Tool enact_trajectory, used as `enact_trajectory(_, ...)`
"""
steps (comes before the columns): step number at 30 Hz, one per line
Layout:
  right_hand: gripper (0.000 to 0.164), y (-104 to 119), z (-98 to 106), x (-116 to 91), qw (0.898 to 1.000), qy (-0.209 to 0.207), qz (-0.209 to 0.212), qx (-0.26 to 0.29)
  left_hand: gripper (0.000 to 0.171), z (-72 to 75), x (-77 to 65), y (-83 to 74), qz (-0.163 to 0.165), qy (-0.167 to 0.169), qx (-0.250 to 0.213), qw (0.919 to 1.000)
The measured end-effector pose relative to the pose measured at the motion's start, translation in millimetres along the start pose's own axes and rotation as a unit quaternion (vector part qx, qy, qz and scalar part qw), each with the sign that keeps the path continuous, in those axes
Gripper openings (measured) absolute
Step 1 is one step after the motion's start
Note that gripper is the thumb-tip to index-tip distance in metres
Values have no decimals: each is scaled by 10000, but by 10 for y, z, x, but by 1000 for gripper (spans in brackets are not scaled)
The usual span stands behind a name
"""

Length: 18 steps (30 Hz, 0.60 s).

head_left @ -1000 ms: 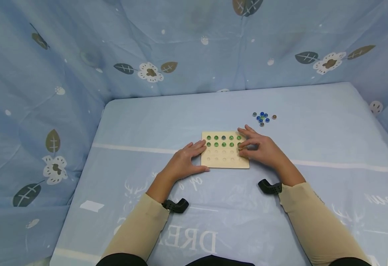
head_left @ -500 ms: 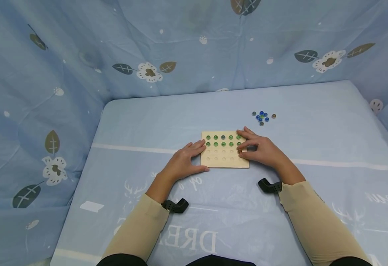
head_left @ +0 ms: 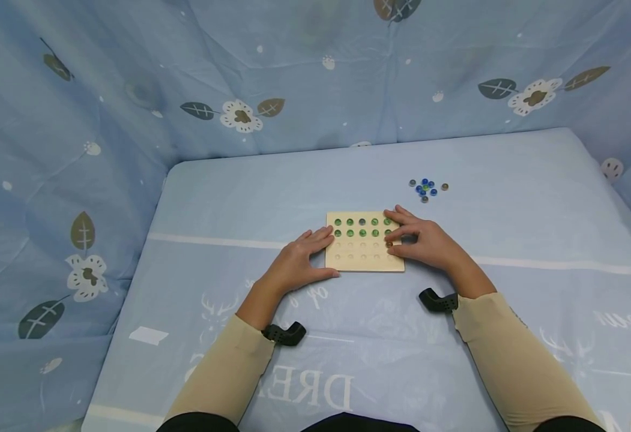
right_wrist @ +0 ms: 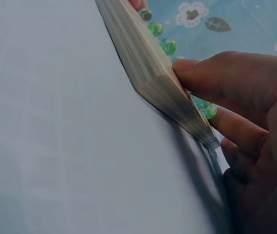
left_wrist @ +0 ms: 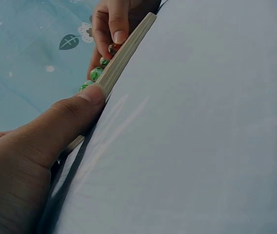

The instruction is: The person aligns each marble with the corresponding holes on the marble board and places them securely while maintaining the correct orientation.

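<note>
"Pale wood, that board [head_left: 364, 266] between your hands?"

"Yes, lying on the blue cloth-covered surface [head_left: 239, 198]. My left hand [head_left: 299, 261] is spread wide around its near left corner, fingertips at the left edge and thumb along the front one. Nothing is pinched there; I'd say that hand simply steadies the wood."

"And the right hand [head_left: 425, 240]?"

"Thumb and forefinger are curled together on one amber marble [left_wrist: 113, 48], at the right end of the third row. My other fingers reach toward the far right corner, raised, I think, so they don't knock the seated marbles. Whether the amber one is fully down in its hollow, I cannot tell."

"How many are seated?"

"Ten in the two far rows, five to a row: nine green marbles [head_left: 362, 233] and one blue-grey marble [head_left: 362, 222], in the middle of the farthest row."

"And bare hollows [head_left: 362, 257]?"

"Four in the third row. Four or five in the nearest; my thumb crowds the end one. They look shallow, likely shaped so that round glass stays put."

"What about the loose pile?"

"Nine, by my count: five blue marbles [head_left: 433, 192], one green marble [head_left: 425, 188] among them, one brown marble [head_left: 445, 186] off to the right, and two greyish marbles [head_left: 412, 182]. They sit beyond the board, well apart from my left hand but near my right, presumably for easy reach."
</note>
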State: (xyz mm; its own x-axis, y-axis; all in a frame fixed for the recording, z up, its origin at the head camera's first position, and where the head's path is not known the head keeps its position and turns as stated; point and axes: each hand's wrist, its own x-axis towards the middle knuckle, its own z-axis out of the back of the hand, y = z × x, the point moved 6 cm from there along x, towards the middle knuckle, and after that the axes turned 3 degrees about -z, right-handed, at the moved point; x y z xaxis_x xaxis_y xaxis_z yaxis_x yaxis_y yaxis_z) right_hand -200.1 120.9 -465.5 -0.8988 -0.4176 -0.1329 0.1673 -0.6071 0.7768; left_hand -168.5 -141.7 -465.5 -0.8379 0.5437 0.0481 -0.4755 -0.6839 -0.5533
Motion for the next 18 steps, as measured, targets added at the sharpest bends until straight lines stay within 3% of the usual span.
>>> enact_trajectory(11,27,-1,4,5,10000,-54,55,0,85,-3,3,5,-9,-15,2,10000)
enact_trajectory(18,27,-5,26,2,9994,-146,119,300,85,-7,0,11,40,-25,-7,10000)
